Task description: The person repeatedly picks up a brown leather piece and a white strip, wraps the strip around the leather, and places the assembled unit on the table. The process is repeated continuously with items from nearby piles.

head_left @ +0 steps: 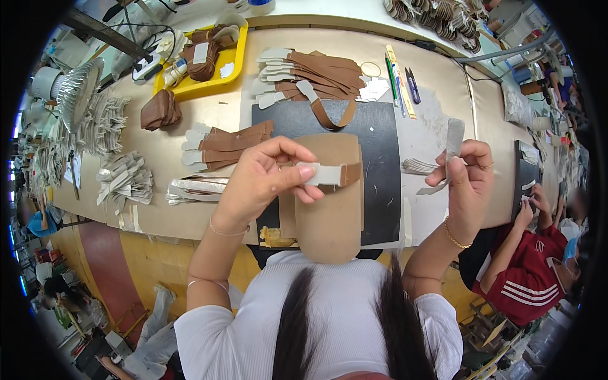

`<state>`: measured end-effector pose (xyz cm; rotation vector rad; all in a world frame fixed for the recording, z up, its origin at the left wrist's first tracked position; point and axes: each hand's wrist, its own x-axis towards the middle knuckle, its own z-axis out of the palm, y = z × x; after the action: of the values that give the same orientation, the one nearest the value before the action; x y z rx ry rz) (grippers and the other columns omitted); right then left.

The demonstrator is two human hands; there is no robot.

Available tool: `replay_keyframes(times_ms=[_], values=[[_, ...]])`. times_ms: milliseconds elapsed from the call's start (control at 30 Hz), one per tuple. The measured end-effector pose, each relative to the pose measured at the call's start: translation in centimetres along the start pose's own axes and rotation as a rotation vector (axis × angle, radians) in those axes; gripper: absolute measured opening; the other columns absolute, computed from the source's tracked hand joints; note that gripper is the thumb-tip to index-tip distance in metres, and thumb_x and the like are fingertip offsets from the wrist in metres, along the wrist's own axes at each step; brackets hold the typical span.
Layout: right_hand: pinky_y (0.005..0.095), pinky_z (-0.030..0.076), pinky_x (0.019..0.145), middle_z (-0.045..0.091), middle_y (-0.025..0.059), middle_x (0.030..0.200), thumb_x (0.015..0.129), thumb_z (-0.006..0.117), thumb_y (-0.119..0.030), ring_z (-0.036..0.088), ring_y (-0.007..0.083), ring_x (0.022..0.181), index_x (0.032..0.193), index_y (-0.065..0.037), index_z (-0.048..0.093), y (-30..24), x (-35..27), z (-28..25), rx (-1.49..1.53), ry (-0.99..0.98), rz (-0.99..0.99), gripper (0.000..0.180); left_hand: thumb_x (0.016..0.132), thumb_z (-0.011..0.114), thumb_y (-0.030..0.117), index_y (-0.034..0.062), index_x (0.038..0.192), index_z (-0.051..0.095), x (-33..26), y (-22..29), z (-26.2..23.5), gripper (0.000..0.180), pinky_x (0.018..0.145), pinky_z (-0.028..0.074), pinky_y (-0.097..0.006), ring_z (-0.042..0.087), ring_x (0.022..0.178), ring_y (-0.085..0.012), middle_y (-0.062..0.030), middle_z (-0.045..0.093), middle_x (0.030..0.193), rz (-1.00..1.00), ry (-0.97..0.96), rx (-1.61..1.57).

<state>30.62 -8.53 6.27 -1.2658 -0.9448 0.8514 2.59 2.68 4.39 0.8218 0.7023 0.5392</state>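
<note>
Pinching a thin, limp strap (324,173), the left grip (263,180) is clamped at its pale end; the right grip (467,183) is clamped on a light grey strip (453,140).

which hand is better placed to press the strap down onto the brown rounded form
Left. The left hand already pinches the strap right over the brown rounded form. The right hand is off to the side, holding a grey strip.

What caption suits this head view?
Left hand pinches a brown strap over a tan form; right hand holds grey strip.
</note>
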Motion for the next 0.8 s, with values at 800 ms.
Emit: replay_keyframes(times_ms=[800], values=[[0.0226, 0.042, 0.044, 0.061, 0.0056, 0.056, 0.083, 0.068, -0.018, 0.057, 0.0094, 0.045, 0.081, -0.001, 0.066, 0.7, 1.0, 9.6, -0.482, -0.717, 0.347, 0.017, 0.101, 0.044, 0.028, -0.0105, 0.107, 0.059, -3.1, -2.9, -1.3, 0.042, 0.070, 0.058, -0.029, 0.069, 0.079, -0.0225, -0.0190, 0.066, 0.090, -0.032, 0.042, 0.055]])
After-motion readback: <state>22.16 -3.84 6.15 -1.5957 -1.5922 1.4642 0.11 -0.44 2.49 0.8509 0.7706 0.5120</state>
